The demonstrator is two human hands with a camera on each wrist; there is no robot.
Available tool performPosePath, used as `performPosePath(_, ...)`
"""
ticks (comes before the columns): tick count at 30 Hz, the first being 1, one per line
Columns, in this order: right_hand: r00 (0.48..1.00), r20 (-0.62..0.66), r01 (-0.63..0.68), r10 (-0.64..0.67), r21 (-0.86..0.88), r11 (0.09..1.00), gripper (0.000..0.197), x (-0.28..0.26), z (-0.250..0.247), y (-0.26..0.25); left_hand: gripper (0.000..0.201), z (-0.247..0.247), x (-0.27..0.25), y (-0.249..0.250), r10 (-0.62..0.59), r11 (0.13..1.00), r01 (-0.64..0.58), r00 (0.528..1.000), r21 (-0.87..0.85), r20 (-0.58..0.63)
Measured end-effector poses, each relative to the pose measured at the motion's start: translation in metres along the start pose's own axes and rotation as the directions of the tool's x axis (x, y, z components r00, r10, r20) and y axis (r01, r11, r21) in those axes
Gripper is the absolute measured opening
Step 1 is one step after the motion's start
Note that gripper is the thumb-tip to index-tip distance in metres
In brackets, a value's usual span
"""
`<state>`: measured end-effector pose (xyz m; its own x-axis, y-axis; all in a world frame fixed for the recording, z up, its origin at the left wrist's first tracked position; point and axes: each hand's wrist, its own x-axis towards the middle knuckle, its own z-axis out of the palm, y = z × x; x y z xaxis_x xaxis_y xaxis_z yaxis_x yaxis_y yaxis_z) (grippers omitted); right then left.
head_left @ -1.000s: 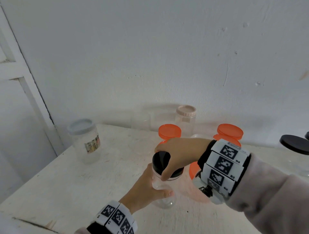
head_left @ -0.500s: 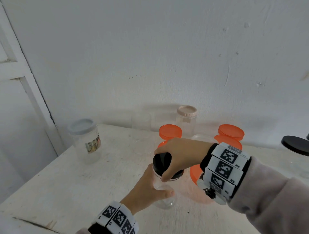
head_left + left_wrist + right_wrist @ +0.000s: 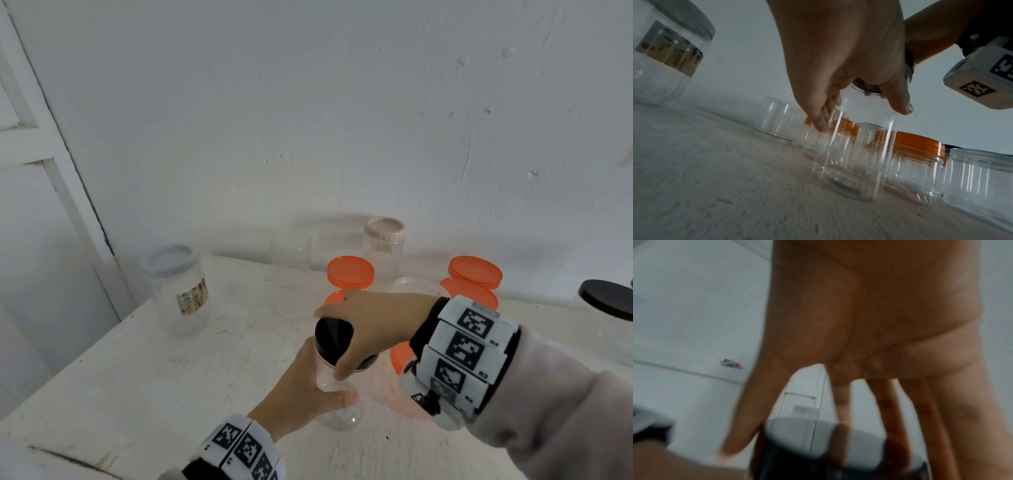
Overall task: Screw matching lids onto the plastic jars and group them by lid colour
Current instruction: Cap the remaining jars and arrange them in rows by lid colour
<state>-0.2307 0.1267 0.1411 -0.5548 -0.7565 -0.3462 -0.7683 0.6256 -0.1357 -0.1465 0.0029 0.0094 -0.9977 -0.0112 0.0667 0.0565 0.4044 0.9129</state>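
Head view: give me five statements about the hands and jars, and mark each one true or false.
1. The right hand grips the black lid from above. True.
2. The left hand rests flat on the table. False: it holds the clear jar under that lid.
3. The grey-lidded jar stands apart at the left, with neither hand on it. True.
4. Every lid in view is orange. False: the orange lids are joined by black, grey and a beige lid.
5. The jar being capped lies on its side. False: it stands upright on the table.
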Motion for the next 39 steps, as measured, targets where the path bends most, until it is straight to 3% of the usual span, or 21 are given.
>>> performPosePath(2, 0.999, 0.021, 0.048, -0.047, -0.023, 0.999, 0.082, 0.000, -0.004, 0.002, 0.086, 0.000, 0.001, -0.001, -0.006, 1.000, 0.006, 1.000, -0.007, 0.000)
performPosePath(5, 0.993, -0.058, 0.099, -0.101, -0.028, 0.995, 0.080, 0.001, -0.001, 0.006, 0.086, 0.002, 0.001, -0.002, -0.001, 1.000, 0.001, 1.000, 0.010, -0.023)
performPosePath(9, 0.986, -0.122, 0.106, -0.113, -0.059, 0.993, 0.067, 0.001, 0.007, 0.005, 0.083, 0.005, 0.000, -0.002, 0.001, 1.000, 0.000, 0.998, 0.029, -0.057)
performPosePath(12, 0.969, -0.224, 0.090, -0.106, -0.082, 0.993, 0.050, -0.001, 0.014, 0.001, 0.082, 0.005, -0.001, -0.001, 0.008, 0.999, -0.005, 0.997, 0.035, -0.072)
performPosePath(16, 0.940, -0.340, -0.032, -0.014, -0.129, 0.991, 0.058, -0.004, 0.025, -0.005, 0.085, 0.007, -0.002, -0.001, 0.017, 1.000, -0.016, 0.996, 0.010, -0.087)
performPosePath(18, 0.950, -0.311, -0.035, -0.009, -0.134, 0.990, 0.062, -0.006, 0.023, -0.004, 0.086, 0.009, -0.002, -0.002, 0.019, 1.000, -0.018, 0.996, 0.011, -0.084)
performPosePath(22, 0.997, -0.058, 0.049, -0.050, -0.022, 0.999, 0.077, -0.005, 0.006, 0.004, 0.087, 0.007, -0.001, -0.003, -0.005, 1.000, 0.006, 0.998, 0.019, -0.068)
performPosePath(24, 0.995, -0.025, 0.099, -0.100, -0.049, 0.994, 0.083, -0.002, 0.002, 0.005, 0.087, 0.008, 0.000, -0.003, -0.014, 1.000, 0.015, 0.998, 0.011, -0.066)
performPosePath(31, 0.975, -0.159, 0.131, -0.154, -0.142, 0.981, 0.068, -0.005, 0.011, 0.005, 0.080, 0.009, -0.002, -0.004, -0.005, 0.999, 0.008, 0.996, 0.034, -0.086)
performPosePath(37, 0.927, -0.375, -0.072, 0.002, -0.173, 0.982, 0.065, -0.006, 0.030, -0.005, 0.081, 0.015, -0.001, -0.007, 0.032, 0.998, -0.026, 0.993, 0.053, -0.115)
performPosePath(39, 0.929, -0.371, -0.083, 0.016, -0.165, 0.983, 0.066, -0.006, 0.031, -0.005, 0.083, 0.016, -0.001, -0.008, 0.023, 0.998, -0.016, 0.993, 0.059, -0.118)
